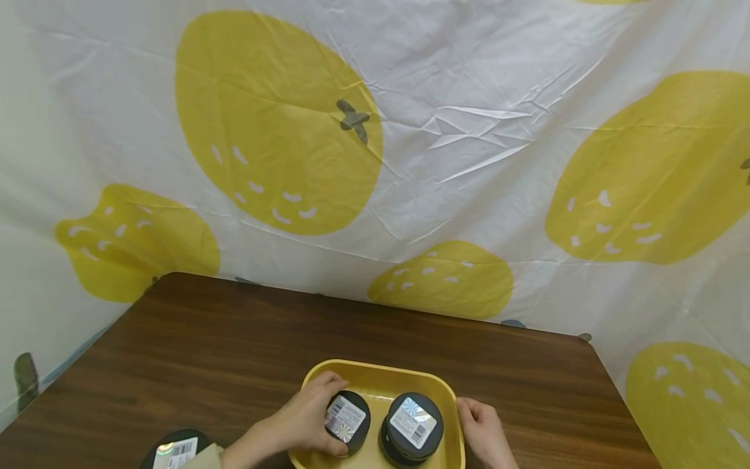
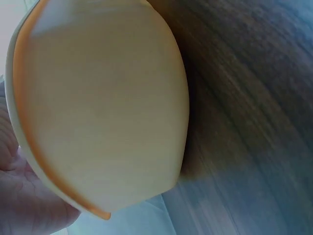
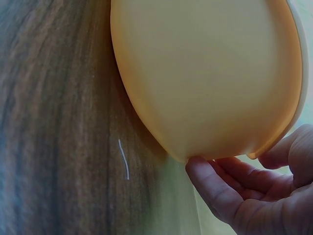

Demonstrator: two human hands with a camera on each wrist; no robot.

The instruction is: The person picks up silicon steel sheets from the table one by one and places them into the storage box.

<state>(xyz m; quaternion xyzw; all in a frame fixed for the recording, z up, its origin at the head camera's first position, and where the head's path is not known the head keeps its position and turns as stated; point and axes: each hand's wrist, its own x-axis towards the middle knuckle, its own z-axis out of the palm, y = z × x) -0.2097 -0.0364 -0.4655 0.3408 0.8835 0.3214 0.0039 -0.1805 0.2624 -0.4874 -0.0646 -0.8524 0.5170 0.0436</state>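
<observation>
In the head view, a yellow tray point(image 1: 381, 368) with rounded corners stands at the table's front. My left hand point(image 1: 305, 415) reaches over its left side and grips a round black container point(image 1: 349, 420) with a white barcode label on top. Right of it in the tray, another black container point(image 1: 417, 425) sits on a second one, mostly hidden beneath. My right hand point(image 1: 485, 430) holds the tray's right rim; in the right wrist view, its thumb and fingers point(image 3: 210, 183) touch the wall and rim. The tray's outer wall point(image 2: 107, 107) hides the left fingertips in the left wrist view.
Another labelled black container point(image 1: 181, 449) stands on the brown wooden table point(image 1: 234, 332), left of my left forearm and cut off by the frame. A white curtain with yellow fruit prints point(image 1: 281, 124) hangs behind the table. A thin white strand point(image 3: 123, 159) shows beside the tray.
</observation>
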